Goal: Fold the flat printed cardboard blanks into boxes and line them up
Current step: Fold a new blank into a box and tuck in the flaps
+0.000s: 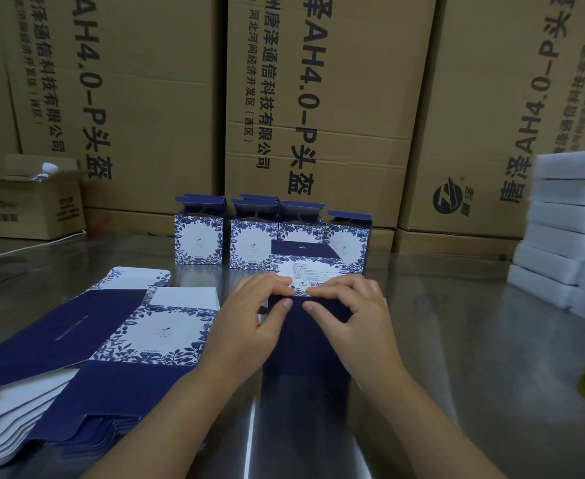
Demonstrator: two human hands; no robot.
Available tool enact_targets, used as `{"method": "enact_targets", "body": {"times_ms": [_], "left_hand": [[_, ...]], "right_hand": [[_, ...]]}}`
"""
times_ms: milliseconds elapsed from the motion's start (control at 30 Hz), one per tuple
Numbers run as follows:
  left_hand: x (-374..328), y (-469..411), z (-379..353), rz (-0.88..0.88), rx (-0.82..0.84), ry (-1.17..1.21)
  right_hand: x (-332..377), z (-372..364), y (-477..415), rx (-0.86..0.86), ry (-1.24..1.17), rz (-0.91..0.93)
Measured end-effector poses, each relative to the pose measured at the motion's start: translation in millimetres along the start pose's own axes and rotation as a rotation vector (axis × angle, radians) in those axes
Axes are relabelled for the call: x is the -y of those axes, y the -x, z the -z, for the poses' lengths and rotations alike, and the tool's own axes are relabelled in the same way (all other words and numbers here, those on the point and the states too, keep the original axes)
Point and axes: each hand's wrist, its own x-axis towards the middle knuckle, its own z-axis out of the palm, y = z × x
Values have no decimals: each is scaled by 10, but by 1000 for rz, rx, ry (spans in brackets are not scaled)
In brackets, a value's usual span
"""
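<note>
At the middle of the shiny steel table (456,323), the left hand (249,312) and right hand (349,305) pinched, fingers curled, a half-folded navy and white floral cardboard box (304,333), its lower body lost in shadow, partly hiding the far row of folded boxes (199,242), while the stack of flat blanks (111,340) at near left ran out of view.

navy and white floral-bordered boxes (253,245), matching flat blanks (87,340), brown cartons (325,81), white foam blocks (567,216)
</note>
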Motion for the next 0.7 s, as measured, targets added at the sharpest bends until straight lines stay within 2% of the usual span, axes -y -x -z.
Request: {"method": "enact_targets", "body": {"times_ms": [333, 700], "left_hand": [[-31, 15, -11, 13, 0, 9], [-49, 38, -1, -50, 23, -67]], "right_hand": [[14, -5, -14, -8, -38, -20], [5, -7, 5, -21, -9, 4]]}}
